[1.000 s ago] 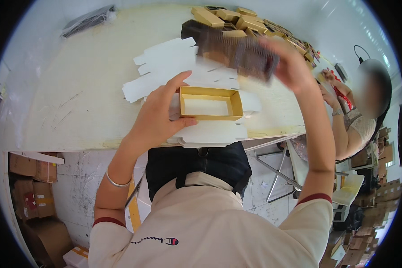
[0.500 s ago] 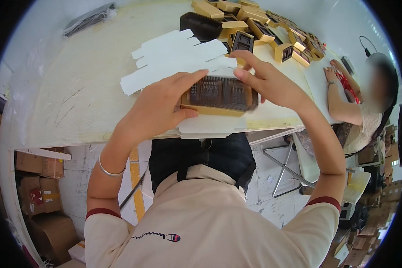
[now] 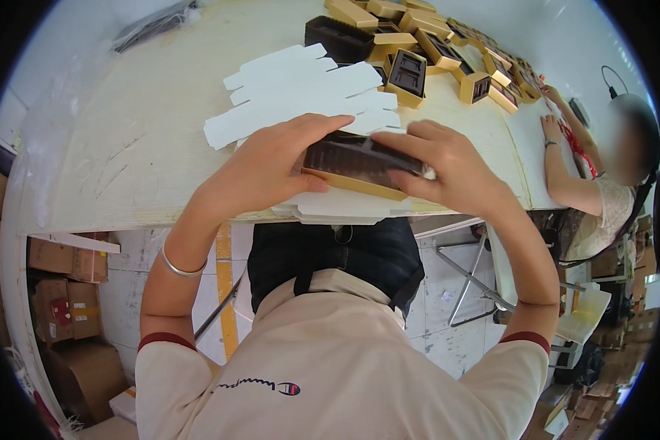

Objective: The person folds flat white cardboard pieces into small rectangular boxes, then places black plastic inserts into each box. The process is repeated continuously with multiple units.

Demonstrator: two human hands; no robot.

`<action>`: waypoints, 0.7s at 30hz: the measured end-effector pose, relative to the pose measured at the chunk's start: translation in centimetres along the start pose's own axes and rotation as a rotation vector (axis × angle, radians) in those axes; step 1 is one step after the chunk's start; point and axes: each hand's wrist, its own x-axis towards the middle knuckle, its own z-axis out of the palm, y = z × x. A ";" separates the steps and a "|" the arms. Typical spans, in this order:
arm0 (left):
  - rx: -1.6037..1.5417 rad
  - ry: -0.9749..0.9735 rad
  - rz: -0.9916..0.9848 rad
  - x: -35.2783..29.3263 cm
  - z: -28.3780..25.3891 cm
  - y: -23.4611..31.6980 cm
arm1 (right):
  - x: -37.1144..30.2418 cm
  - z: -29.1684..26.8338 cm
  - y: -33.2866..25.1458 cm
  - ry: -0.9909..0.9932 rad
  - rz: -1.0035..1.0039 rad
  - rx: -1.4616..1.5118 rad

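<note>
A gold box [image 3: 359,182] lies at the table's front edge, with a dark brown plastic tray [image 3: 352,155] partly in it. My left hand [image 3: 275,163] is closed round the box's left end, thumb on the near side and forefinger along the far side. At the other end, my right hand [image 3: 447,163] grips the tray, its fingers over the top and its thumb at the near side. The tray's right end sits tilted up above the box. Under the box are white folded card pieces [image 3: 337,210], and behind it lie flat white card blanks [image 3: 293,92].
Several gold boxes with dark trays [image 3: 407,73] are heaped at the back right, beside a stack of dark trays [image 3: 337,38]. A plastic-wrapped dark bundle [image 3: 154,28] lies back left. A co-worker [image 3: 594,176] sits at the right, handling something red. Cardboard boxes [image 3: 73,308] stand below left.
My right hand has moved from the tray's far right corner round to its right end and closed on it. The tray's right end has tilted up. My left hand keeps its hold.
</note>
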 end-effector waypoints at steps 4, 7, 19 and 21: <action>0.039 -0.077 0.016 0.3 -1.0 -0.6 | 0.2 0.3 -0.3 0.002 -0.028 -0.237; 0.065 -0.033 0.078 0.1 -0.9 -1.5 | -0.5 -0.7 -0.2 -0.070 -0.048 -0.360; 0.367 0.013 0.154 0.3 -1.1 -1.9 | -0.7 -0.8 0.0 -0.144 0.070 0.409; 0.345 -0.016 0.119 0.1 -0.9 -0.5 | -0.9 0.2 1.6 -0.032 -0.067 0.314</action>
